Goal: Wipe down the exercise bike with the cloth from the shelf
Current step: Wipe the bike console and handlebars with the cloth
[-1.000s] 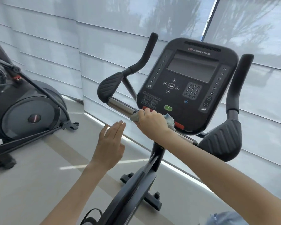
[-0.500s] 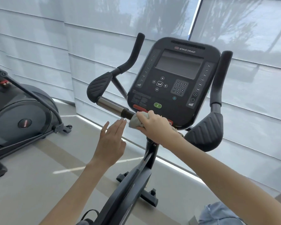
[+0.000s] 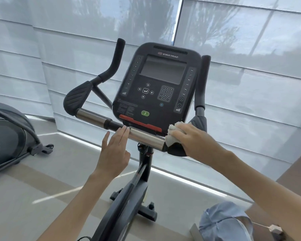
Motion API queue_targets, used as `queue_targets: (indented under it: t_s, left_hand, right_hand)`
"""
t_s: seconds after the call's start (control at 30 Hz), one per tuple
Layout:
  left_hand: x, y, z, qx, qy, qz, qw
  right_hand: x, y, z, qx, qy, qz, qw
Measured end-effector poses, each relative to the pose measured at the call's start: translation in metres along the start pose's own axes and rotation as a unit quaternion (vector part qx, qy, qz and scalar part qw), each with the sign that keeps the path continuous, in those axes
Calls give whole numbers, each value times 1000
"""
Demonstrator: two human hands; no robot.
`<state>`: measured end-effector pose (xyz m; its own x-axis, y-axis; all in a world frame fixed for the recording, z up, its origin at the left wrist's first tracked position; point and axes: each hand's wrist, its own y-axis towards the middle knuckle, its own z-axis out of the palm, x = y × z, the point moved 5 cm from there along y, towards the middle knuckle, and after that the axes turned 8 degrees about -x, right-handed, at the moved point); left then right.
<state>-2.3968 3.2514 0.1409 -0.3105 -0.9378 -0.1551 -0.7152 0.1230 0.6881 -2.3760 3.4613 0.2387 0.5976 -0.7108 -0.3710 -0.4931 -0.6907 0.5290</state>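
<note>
Lower right corner, nearest: bunched pale blue fabric [image 3: 224, 223], probably the person's clothing. Cannot tell more.

Both forearms rise from the bottom edge toward the exercise bike [image 3: 139, 181], whose dark frame climbs the middle of the picture.

Left hand [image 3: 114, 150], centre: flat, fingers straight and together, holding nothing. The fingertips are at the dark joint in the handlebar, either touching or just short of it; cannot tell which. Judged a steadying or waiting hand, kept clear of the stretch being cleaned.

Right hand [image 3: 193, 138], right of centre: fingers curved over a wadded off-white cloth [image 3: 173, 132]. It presses the cloth down where the chrome grip bar [image 3: 146, 139] ends against the black elbow pad [image 3: 176, 151]. The cloth is bunched rather than spread, likely to give a thick pad under the palm for rubbing round a tube. It sits just below the lower right corner of the console [image 3: 161, 87].

Console, above centre: tilted toward the viewer, screen dark, with a green button and red strip along its lower edge. Cannot tell whether it has been wiped.

Far left edge: part of an elliptical trainer [image 3: 9, 141], well apart from the bike. Pale blinds [image 3: 250, 87] fill the background.

Judgement: handlebar in hand. Upright grips, console and frame may remain.
</note>
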Motion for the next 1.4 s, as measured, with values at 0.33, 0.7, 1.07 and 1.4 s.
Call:
queue_targets:
  t_s: [0.33,0.7,1.07,1.4]
  left_hand:
    - [3,0,0,15,-5,11,1000]
    - [15,0,-3,-20,-13,10,1000]
    - [33,1,3,1,-29,10,1000]
    - [37,-1,-1,30,-2,25,999]
  right_hand:
    - [-59,5,42,85,41,176,980]
    - [21,24,55,88,17,106,990]
    - [62,101,104,92,72,86,989]
    - [58,45,85,79,-79,-32,993]
